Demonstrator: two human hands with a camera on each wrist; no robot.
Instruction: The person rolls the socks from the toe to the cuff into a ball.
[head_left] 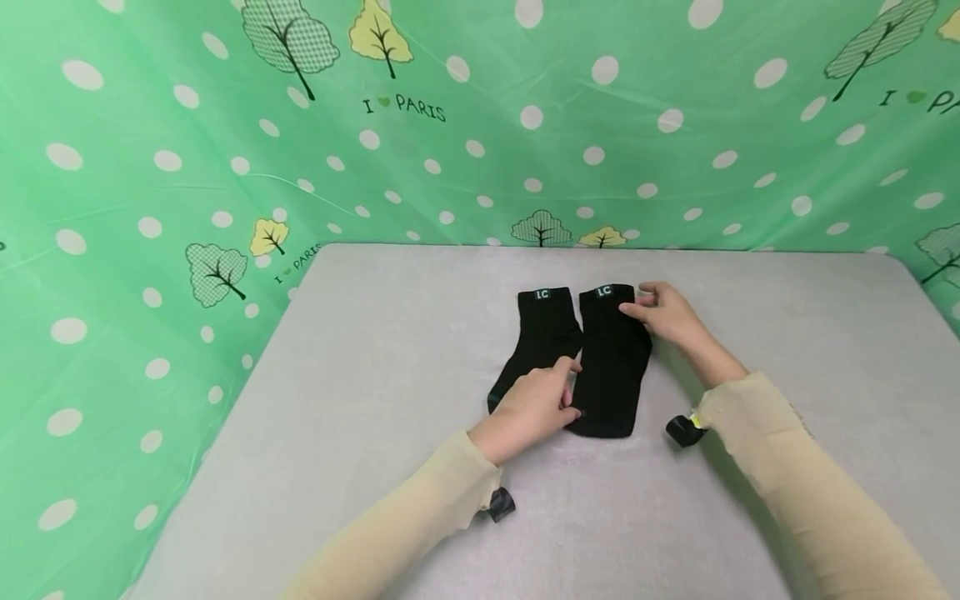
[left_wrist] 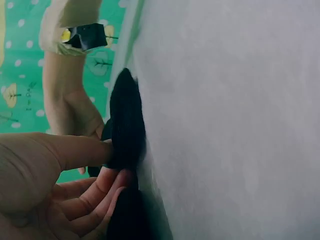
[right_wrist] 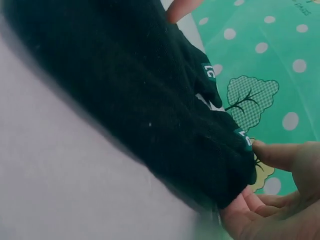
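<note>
Left hand (head_left: 531,408) pinches the right black sock (head_left: 609,367) near the toe, right hand (head_left: 667,315) pinches its cuff! Left sock (head_left: 549,325) lies alongside.

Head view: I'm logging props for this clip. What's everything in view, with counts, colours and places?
LC ankle socks: 2, black, side by side on the tabletop
LC labels: 2, dark with pale letters, on the socks' top ends
Tabletop: 1, pale grey, under the socks
Polka-dot backdrop: 1, green with white dots and tree print, behind and left
Wrist cameras: 2, black, one near each wrist
Sleeves: 2, cream, on the forearms
Left hand: 1, bare, at the right sock's left edge
Right hand: 1, bare, at that sock's top
</note>
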